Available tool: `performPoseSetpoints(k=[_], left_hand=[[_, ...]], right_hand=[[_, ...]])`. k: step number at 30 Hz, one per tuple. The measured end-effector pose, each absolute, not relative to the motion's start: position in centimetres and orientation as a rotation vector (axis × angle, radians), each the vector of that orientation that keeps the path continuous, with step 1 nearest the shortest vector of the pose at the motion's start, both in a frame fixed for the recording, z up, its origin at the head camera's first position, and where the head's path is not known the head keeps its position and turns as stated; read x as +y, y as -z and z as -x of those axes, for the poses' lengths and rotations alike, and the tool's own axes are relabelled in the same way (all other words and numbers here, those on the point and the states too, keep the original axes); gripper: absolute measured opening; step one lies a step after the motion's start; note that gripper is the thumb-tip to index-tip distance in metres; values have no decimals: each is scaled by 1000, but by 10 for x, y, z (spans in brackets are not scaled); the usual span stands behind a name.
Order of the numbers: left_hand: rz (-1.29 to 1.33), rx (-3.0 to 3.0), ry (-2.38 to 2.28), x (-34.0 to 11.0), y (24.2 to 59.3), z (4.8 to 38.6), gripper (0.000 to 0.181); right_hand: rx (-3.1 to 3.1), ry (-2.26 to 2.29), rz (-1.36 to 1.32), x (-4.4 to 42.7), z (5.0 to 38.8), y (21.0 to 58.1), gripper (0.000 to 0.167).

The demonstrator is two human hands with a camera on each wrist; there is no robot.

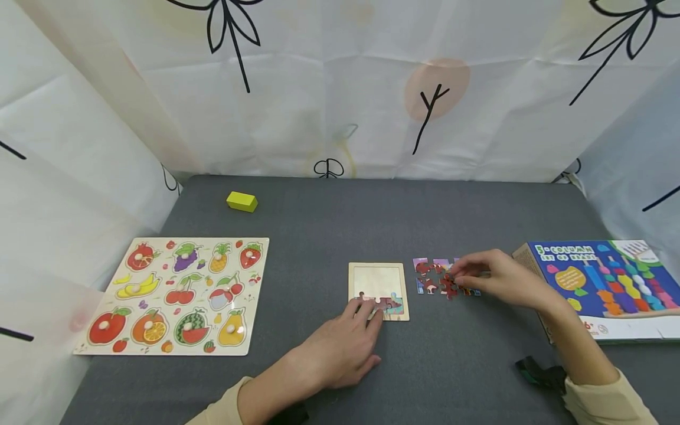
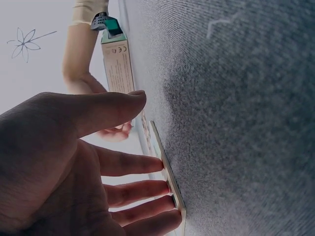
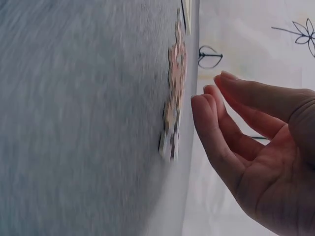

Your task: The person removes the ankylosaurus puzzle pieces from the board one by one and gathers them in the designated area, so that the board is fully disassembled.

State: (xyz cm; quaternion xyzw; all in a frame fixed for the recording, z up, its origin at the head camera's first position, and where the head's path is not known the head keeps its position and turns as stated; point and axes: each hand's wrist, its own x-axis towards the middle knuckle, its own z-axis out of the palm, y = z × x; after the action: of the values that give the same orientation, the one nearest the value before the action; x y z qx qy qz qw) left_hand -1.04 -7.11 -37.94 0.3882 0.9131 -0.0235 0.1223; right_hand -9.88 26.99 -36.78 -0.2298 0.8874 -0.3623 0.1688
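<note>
A small wooden puzzle frame (image 1: 379,275) lies mid-table, its upper part bare wood and a row of joined jigsaw pieces (image 1: 392,304) along its lower side. My left hand (image 1: 342,345) rests its fairly straight fingertips on that lower row, seen edge-on with the frame (image 2: 170,174) in the left wrist view. Just right of the frame lie several loose jigsaw pieces (image 1: 432,277), purple, red and brown. Over their right end hovers my right hand (image 1: 494,276), fingers loosely bent. In the right wrist view, nothing shows between its thumb and fingers, which stand apart from the pieces (image 3: 174,93).
A fruit peg board (image 1: 175,298) lies at the left, with a yellow block (image 1: 242,201) behind it. To the right stands a blue game box (image 1: 605,283), close to my right forearm. White patterned cloth (image 1: 329,88) hangs behind the grey table (image 1: 319,224) and at both sides.
</note>
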Motion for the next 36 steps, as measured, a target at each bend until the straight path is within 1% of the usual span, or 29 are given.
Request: performPoseSetpoints(k=[19,25,31,36], left_hand=[[-1156,2649,-30,-76,379,11,67],[-1154,2665,5,-73,378,7,70],[-1205,2731,68,-70,380,0,74],[-1203,2743,91,-68,383,-3,80]], right_hand=[[2390,1172,702,220,103,375,15],[2321,1183,748,205,106,384,17],[2288,1185,793,188,108,384,16],[2243,1196,816,173,110,384,16]])
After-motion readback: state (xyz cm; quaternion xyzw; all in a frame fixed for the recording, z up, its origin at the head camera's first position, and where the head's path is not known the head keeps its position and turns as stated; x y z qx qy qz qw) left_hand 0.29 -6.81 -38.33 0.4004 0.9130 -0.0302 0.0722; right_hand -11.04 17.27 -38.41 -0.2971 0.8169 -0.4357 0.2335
